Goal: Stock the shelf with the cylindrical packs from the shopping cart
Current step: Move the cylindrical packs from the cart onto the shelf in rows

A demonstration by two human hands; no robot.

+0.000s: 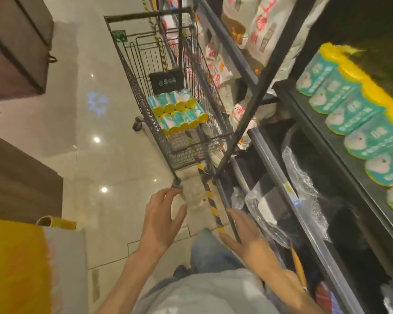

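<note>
Far left: brown boxes up top, yellow-and-white bag at bottom corner. Left hand reaches fwd over the tiled floor, forearm angled up from bottom centre, palm down, fingers spread and relaxed, grip open, nothing in it; fingertips near the cart's front corner wheel. Shopping cart stands ahead w/ cylindrical packs lying in two stacked rows in its basket, yellow caps facing the person. Right hand also out fwd, palm down, fingers straight and slightly fanned, grip open, empty, beside the shelf's lower rail. Right: shelf already carries a row of same teal-and-yellow packs, blurred; white bags hang above, plastic wrap below.
</note>
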